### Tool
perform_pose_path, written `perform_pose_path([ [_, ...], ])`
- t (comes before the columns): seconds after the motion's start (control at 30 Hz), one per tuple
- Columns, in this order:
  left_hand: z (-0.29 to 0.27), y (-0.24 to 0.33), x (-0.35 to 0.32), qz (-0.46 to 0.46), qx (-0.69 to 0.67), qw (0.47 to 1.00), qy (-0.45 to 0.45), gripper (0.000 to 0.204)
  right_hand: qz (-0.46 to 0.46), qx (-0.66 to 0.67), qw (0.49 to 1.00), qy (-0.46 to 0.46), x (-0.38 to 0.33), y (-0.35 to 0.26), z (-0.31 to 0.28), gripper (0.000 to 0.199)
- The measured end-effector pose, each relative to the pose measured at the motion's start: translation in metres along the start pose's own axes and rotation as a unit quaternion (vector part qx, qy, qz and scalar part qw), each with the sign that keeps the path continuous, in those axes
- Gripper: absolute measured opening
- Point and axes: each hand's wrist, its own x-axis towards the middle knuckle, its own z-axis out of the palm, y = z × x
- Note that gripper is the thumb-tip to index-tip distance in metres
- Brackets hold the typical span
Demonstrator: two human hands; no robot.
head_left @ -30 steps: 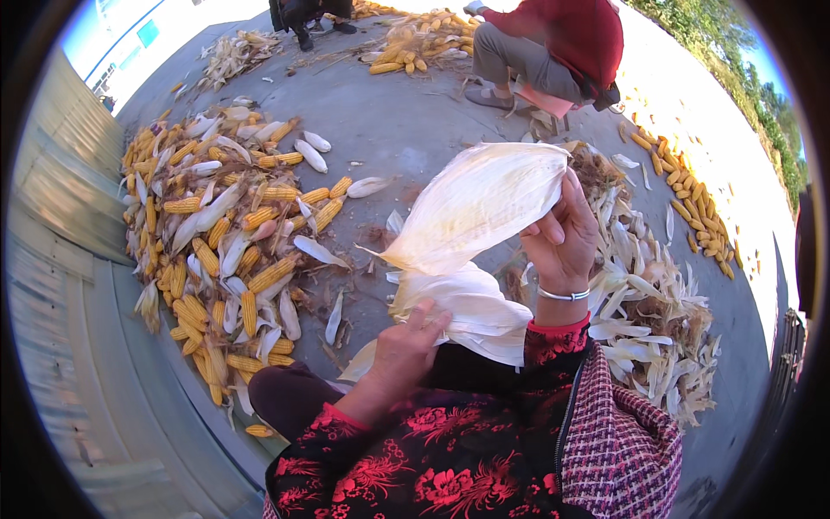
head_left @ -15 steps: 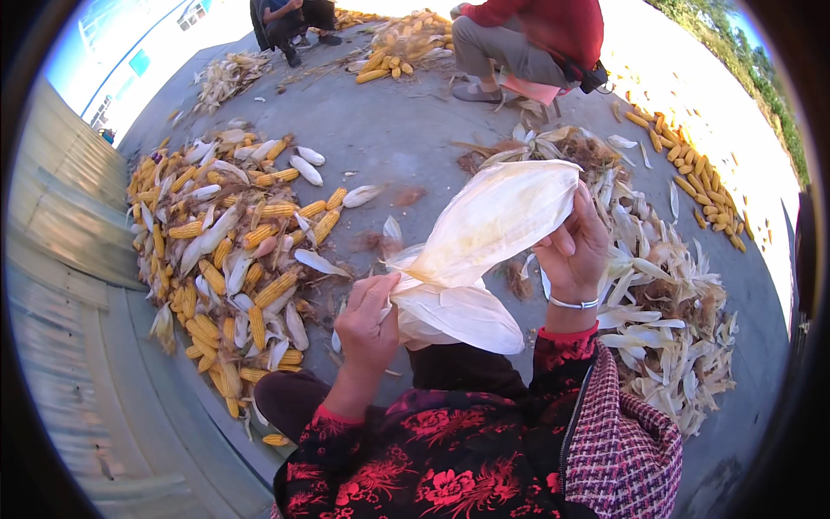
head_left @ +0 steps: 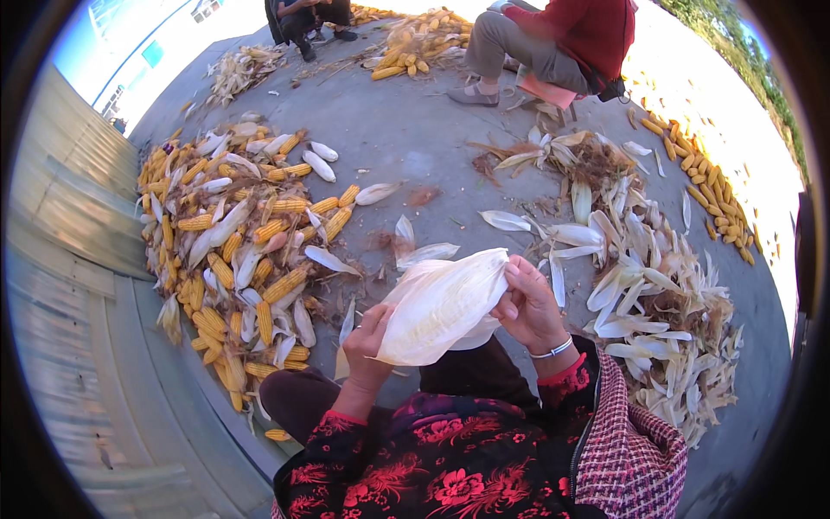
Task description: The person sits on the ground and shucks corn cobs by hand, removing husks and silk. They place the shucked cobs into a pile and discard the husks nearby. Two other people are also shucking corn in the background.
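Note:
Pale, papery corn husks [head_left: 445, 307] are stretched between my two hands above my lap. My left hand [head_left: 370, 342] grips them at the left end, its fingertips partly hidden behind the husk. At the right end, the thumb and fingers of my right hand [head_left: 529, 304] pinch the upper corner. A silver bracelet [head_left: 553, 348] circles my right wrist. To the left lies a heap of yellow corn cobs [head_left: 285, 281] mixed with loose husks. On the right spreads a large pile of stripped husks [head_left: 644, 324] and brown silk.
Corrugated metal sheeting [head_left: 65, 285] borders the left side. Ahead, a person in a red top [head_left: 588, 39] sits on a low stool, and another person [head_left: 303, 17] crouches farther left. More cobs [head_left: 419, 48] lie between them, and a row of cobs [head_left: 713, 190] lines the right.
My hands have come lower, the right one moving left and closer to the left hand. The wide, raised husk has folded down over the others. The seated person has straightened slightly.

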Motion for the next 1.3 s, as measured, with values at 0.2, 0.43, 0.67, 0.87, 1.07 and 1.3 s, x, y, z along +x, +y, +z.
perform_pose_path([
  [0.2, -0.001, -0.010, -0.001, -0.001, -0.075, 0.995, -0.072, 0.038, 0.106, -0.021, 0.993, 0.048, -0.008, 0.033, -0.032, 0.014],
  [0.43, -0.015, -0.022, 0.007, -0.099, -0.237, 0.949, -0.182, 0.039, 0.129, -0.138, 0.981, -0.033, -0.008, 0.033, -0.034, 0.008],
  [0.67, -0.004, -0.032, 0.012, -0.302, -0.368, 0.839, -0.262, 0.028, 0.134, -0.239, 0.960, -0.056, -0.010, 0.032, -0.031, 0.014],
  [0.87, -0.014, -0.052, 0.022, -0.395, -0.521, 0.743, -0.142, 0.025, 0.118, -0.272, 0.953, -0.057, -0.009, 0.032, -0.024, 0.016],
  [1.07, -0.045, -0.062, 0.040, -0.366, -0.562, 0.740, -0.053, 0.030, 0.123, -0.276, 0.951, -0.064, -0.008, 0.032, -0.021, 0.017],
  [1.3, -0.066, -0.020, 0.077, -0.266, -0.505, 0.821, -0.033, 0.034, 0.135, -0.293, 0.944, -0.072, -0.009, 0.032, -0.022, 0.016],
])
